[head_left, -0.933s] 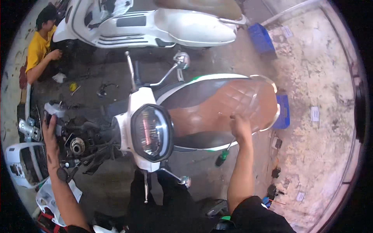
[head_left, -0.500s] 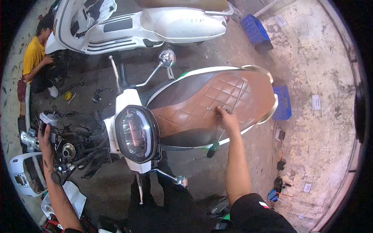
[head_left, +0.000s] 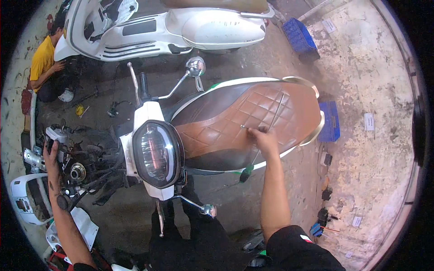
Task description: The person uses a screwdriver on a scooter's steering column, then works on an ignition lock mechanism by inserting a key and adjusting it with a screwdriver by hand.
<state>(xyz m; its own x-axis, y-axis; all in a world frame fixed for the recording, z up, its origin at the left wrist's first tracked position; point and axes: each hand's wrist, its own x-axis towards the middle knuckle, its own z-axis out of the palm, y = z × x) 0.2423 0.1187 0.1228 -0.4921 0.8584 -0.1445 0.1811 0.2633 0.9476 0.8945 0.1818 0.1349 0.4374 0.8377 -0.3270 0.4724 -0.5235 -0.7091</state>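
My left hand [head_left: 52, 158] is closed around a dark part at a silver housing [head_left: 56, 133], at the front of a stripped scooter with exposed cables; what exactly it grips is unclear. My right hand [head_left: 263, 137] rests over the quilted brown seat [head_left: 217, 135], closed on a slim metal screwdriver with a green handle [head_left: 247, 174] pointing down past the seat's near edge. A small metal piece [head_left: 242, 127] lies at my fingertips, and a thin rod [head_left: 281, 101] lies across the seat. The white headlight housing [head_left: 158, 153] with mirrors stands between my hands.
A second white scooter [head_left: 221, 31] stands across the top. A person in yellow [head_left: 41, 61] crouches at upper left. Blue crates [head_left: 330, 122] line the peeling right wall. Loose white panels [head_left: 25, 198] lie at left, near my legs and other parts.
My right hand has moved left along the seat toward the small metal piece, the screwdriver moving with it. My left hand stays at the front parts. The view has shifted slightly.
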